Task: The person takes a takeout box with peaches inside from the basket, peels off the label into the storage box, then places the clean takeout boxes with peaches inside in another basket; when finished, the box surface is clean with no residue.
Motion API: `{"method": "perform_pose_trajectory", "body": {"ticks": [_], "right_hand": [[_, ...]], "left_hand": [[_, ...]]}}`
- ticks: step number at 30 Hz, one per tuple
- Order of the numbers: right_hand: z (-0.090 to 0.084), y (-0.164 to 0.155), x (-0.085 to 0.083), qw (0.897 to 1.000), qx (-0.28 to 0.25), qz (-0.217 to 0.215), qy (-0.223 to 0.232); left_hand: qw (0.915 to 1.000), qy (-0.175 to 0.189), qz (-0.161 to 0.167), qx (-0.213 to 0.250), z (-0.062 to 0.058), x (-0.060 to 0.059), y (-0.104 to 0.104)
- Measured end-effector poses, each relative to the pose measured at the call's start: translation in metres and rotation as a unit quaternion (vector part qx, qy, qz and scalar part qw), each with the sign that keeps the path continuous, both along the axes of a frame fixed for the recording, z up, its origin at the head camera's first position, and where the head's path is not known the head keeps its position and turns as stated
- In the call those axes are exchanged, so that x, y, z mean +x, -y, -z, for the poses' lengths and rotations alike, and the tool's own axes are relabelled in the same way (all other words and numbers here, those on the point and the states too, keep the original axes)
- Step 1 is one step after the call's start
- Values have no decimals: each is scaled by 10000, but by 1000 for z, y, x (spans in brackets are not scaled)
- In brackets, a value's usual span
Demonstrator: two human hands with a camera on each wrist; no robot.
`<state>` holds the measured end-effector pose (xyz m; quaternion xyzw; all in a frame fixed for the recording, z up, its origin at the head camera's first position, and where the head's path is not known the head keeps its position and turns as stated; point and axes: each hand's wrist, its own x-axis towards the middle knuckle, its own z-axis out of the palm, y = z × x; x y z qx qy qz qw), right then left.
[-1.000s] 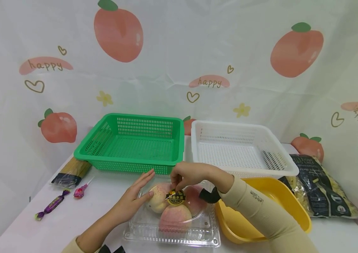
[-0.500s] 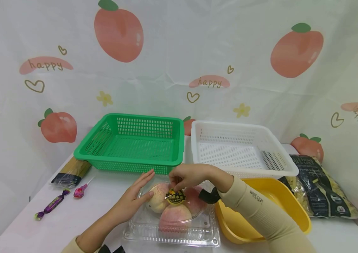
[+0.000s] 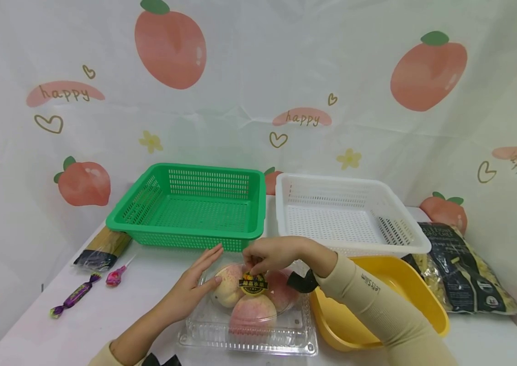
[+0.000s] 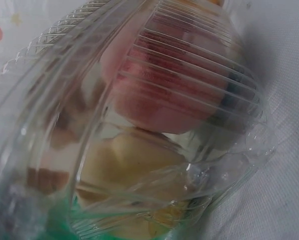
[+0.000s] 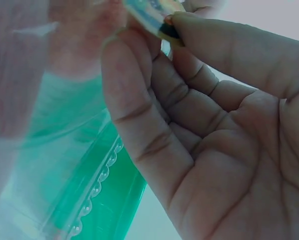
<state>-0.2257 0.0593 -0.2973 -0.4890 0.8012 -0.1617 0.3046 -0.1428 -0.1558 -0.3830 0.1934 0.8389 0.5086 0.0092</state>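
A clear plastic clamshell box (image 3: 286, 333) sits at the table's front, with peaches (image 3: 253, 312) visible inside. On its lid is a black and gold sticker (image 3: 253, 285). My right hand (image 3: 268, 255) bends over the lid and pinches the sticker's edge between thumb and finger; the right wrist view shows the sticker (image 5: 157, 15) partly raised there. My left hand (image 3: 191, 290) rests on the box's left side with its fingers extended. Through the ribbed wall of the box (image 4: 89, 145), the left wrist view shows a red peach (image 4: 164, 80) and a pale yellow one (image 4: 134, 160).
Behind the box stand a green basket (image 3: 185, 240) and a white basket (image 3: 354, 249). A yellow basin (image 3: 350, 325) lies to the right, near a pasta bag (image 3: 478, 274). On the left are a wrapped brown pack (image 3: 103, 249), a lollipop (image 3: 116, 277) and a purple candy (image 3: 75, 296).
My right hand has shifted very slightly left, and more of the sticker's upper part shows under its fingers. The left hand and the box have stayed in place.
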Motion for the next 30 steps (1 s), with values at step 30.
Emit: {"method": "perform_pose_trajectory", "body": {"ticks": [30], "right_hand": [[3, 2, 0, 9987, 20, 384, 331]], "left_hand": [[10000, 15, 9, 36, -1, 1, 0]]}}
